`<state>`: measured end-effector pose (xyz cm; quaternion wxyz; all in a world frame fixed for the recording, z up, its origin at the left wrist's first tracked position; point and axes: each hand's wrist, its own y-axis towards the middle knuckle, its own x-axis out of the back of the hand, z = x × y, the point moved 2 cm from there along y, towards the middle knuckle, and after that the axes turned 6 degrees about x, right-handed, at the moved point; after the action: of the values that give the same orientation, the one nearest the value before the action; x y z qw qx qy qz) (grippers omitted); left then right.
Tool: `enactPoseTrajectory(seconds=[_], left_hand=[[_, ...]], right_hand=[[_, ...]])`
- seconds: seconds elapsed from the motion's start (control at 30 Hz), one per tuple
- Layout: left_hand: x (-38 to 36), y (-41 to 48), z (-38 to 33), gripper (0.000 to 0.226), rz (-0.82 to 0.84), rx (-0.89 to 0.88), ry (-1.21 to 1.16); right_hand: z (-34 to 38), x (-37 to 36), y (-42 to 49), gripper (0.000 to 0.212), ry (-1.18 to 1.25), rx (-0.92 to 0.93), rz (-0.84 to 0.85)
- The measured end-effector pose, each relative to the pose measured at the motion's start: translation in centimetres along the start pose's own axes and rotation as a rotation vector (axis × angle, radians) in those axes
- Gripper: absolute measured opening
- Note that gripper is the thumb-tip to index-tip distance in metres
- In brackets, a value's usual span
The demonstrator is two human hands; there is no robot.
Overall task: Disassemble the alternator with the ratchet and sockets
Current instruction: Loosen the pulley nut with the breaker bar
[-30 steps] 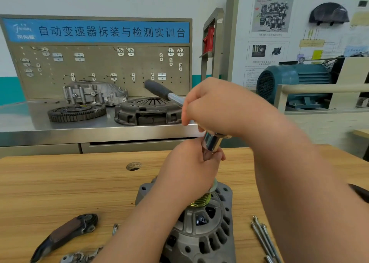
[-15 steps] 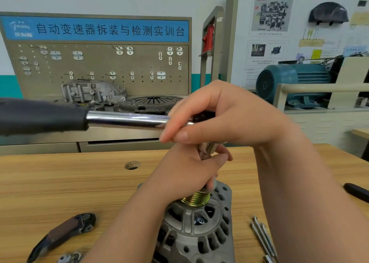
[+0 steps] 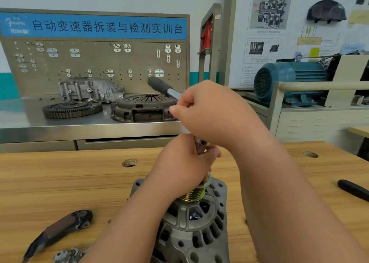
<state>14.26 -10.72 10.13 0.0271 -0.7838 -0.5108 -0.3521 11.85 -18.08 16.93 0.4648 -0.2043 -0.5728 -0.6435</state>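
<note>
The wooden workbench [image 3: 60, 183] fills the lower half of the frame, with a round hole [image 3: 129, 162] in its top left of centre. Behind it, across the upper left, stands a steel bench with a pegboard [image 3: 99, 63] under a blue sign. At the upper right sits a blue-green electric motor [image 3: 289, 81].

The alternator [image 3: 199, 232] stands on the wooden workbench at bottom centre, pulley end up, its slotted grey housing facing me. On the steel bench lie a clutch cover [image 3: 143, 107], a toothed flywheel [image 3: 71, 108] to its left, and a grey cast housing [image 3: 89, 89] behind the flywheel.

My right hand [image 3: 211, 113] is at the centre of the frame, fingers curled tight round the head end of the ratchet [image 3: 159, 86]. The ratchet's dark handle sticks out up and to the left, in front of the pegboard. My left hand [image 3: 179, 169] is just below the right one, wrapped in a fist round the socket [image 3: 200, 143]. Only a bit of chrome shows between my two hands. Under that fist is the brass-coloured grooved pulley [image 3: 192, 196] on top of the alternator.

A dark brown and black part [image 3: 60, 228] lies at the lower left of the workbench, well apart from the alternator. A black handle [image 3: 353, 190] lies at the right edge.
</note>
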Motion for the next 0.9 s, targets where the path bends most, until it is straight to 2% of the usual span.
enactPoseTrajectory(seconds=[0.17,0.3,0.37,0.47,0.57,0.63,0.7,0.8,0.9], left_hand=[[0.1,0.3,0.6,0.009,0.111,-0.055,-0.087],[0.2,0.3,0.7,0.006,0.129,-0.112,-0.126],[0.1,0.4,0.8,0.009,0.101,-0.106,-0.113],[-0.3,0.6,0.8,0.017,0.048,-0.051,-0.098],[-0.2,0.3,0.6,0.029,-0.031,-0.041,-0.019],[0.1,0.1,0.2,0.032,-0.056,-0.055,0.029],[0.1,-0.2,0.0,0.034,-0.048,-0.057,0.055],[0.1,-0.2,0.2,0.026,-0.031,-0.068,-0.003],[0.0,0.2,0.7,0.025,0.042,-0.071,-0.045]], right_hand=[[-0.8,1.0,-0.4,0.032,0.442,0.256,0.178],[-1.3,1.2,-0.2,0.029,0.595,0.374,0.280],[-1.3,1.1,-0.2,0.025,0.596,0.355,0.209],[-1.1,0.7,-0.5,0.030,0.550,0.247,0.068],[-0.3,-0.1,-0.7,0.039,0.227,0.065,-0.076],[0.3,-0.5,-0.4,0.037,-0.021,-0.058,-0.117],[0.4,-0.4,-0.1,0.034,-0.134,-0.124,-0.131],[0.1,-0.3,0.0,0.039,-0.085,-0.052,-0.079],[-0.3,0.3,-0.3,0.039,0.173,0.130,0.000]])
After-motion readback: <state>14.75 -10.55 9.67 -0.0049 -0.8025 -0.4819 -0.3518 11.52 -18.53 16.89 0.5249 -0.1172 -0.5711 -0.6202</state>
